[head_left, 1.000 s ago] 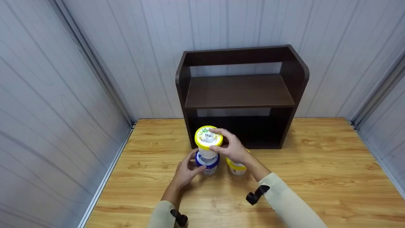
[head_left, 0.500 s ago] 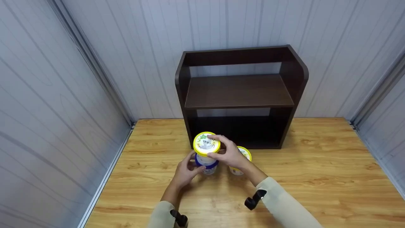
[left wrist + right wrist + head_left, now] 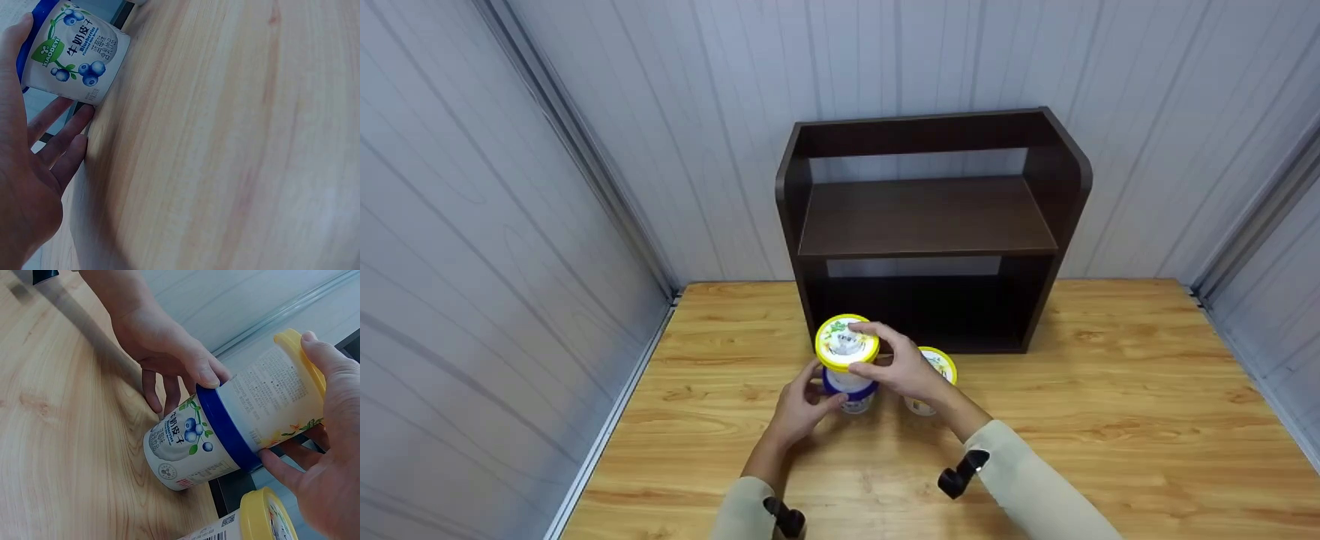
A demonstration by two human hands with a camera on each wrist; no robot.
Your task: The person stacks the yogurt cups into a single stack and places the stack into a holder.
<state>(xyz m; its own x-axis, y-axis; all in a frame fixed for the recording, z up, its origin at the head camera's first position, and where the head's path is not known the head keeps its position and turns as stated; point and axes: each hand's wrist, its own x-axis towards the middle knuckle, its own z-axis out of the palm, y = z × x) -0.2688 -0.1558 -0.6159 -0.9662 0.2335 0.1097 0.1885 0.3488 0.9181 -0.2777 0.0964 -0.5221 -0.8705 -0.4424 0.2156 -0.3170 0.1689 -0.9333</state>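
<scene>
A white tub with a blue lid and blueberry print [image 3: 79,50] stands upright on the table, with the fingers and thumb of my left hand [image 3: 801,409] around its lid. On that lid sits a yellow-lidded tub [image 3: 847,343], which my right hand [image 3: 906,367] grips by the rim from the right. In the right wrist view the upper tub's base [image 3: 253,410] meets the blue lid [image 3: 216,416]. A second yellow-lidded tub [image 3: 941,365] stands to the right, partly hidden under my right wrist.
Just behind the tubs stands a dark brown two-level shelf [image 3: 930,217], its lower compartment open to the front. The wooden table [image 3: 1125,397] extends to both sides. Pale panelled walls [image 3: 720,150] enclose the back and sides.
My right hand has lowered the yellow-lidded tub onto the blue lid and shifted it slightly left. The left hand has kept its place around the lower tub.
</scene>
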